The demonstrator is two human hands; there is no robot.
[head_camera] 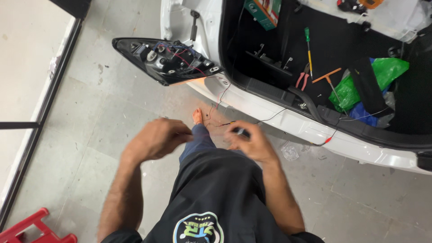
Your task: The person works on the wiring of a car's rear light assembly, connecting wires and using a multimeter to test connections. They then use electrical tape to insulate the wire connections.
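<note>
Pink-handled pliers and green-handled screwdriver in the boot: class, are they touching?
Cannot tell. In the head view the pliers lie right against the screwdriver; no gap or contact shows plainly.

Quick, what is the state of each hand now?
Left hand: fingers curled, blurred; cannot tell if it holds anything.
Right hand: closed on a small dark object, beside the thin wires.

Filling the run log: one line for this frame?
left hand: blurred, empty-looking | right hand: pinching thin black-and-red wire | removed black tail-light unit: hanging beside open trunk

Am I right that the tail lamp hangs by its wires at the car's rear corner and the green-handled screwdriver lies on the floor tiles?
Not quite. The head view shows the green-handled screwdriver lying inside the open boot, not on the tiles. The tail lamp does hang at the rear corner.
</note>
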